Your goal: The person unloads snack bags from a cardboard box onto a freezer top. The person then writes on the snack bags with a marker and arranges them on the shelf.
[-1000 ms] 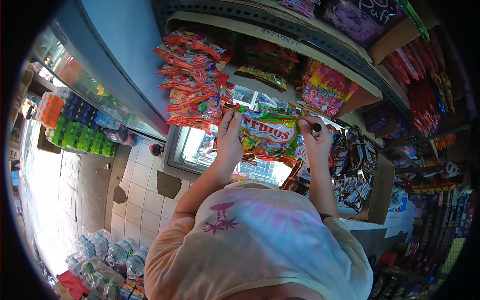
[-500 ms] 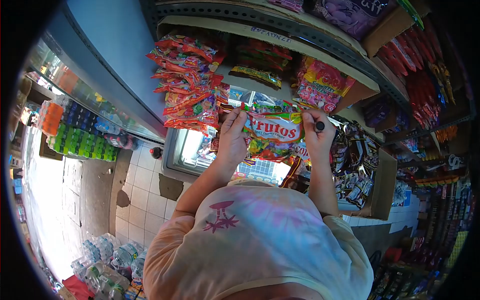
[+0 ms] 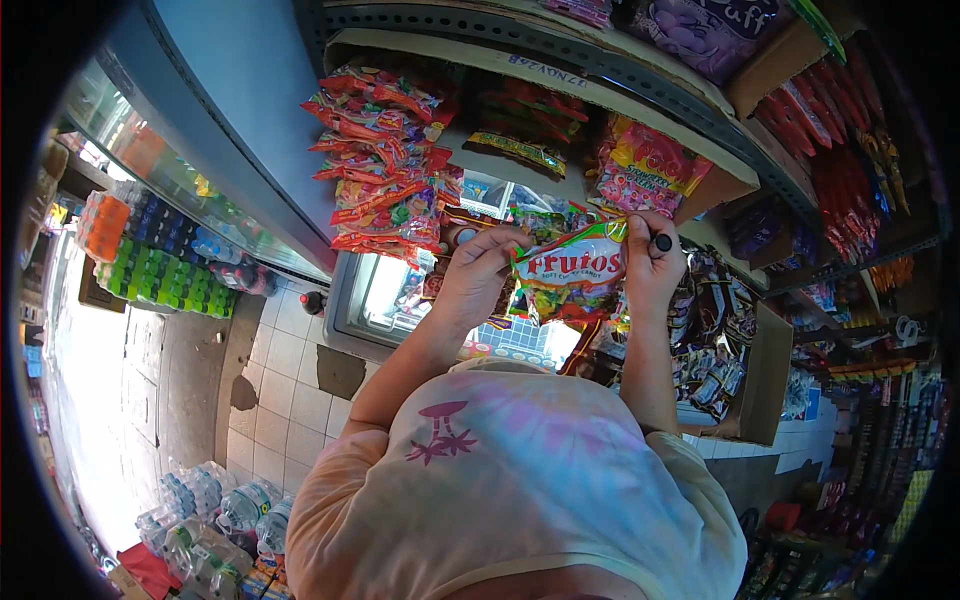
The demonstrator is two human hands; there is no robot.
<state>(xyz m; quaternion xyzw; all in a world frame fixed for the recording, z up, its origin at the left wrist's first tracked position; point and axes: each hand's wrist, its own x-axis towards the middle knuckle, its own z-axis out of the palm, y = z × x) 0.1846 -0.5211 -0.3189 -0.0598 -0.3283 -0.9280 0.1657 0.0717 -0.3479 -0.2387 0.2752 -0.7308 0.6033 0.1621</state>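
Head view: the bag [image 3: 572, 268] is being held up and spread between both hands, above the freezer [image 3: 352, 335]. The left hand [image 3: 474, 280] pinches its left edge; the right hand [image 3: 655, 275] grips the right edge, with a black marker [image 3: 662, 243] also tucked in its fingers. Glossy, crinkled film covers lumpy candy, so handling it likely calls for a firm, even pinch. Red packs [image 3: 380, 200] hang nearby in overlapping, wrinkled layers.

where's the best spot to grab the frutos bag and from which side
Probably pinch the Frutos bag at its upper corners, left hand and right hand coming from either side: its upper edge looks thin and flat, while candies fill the part below the label.
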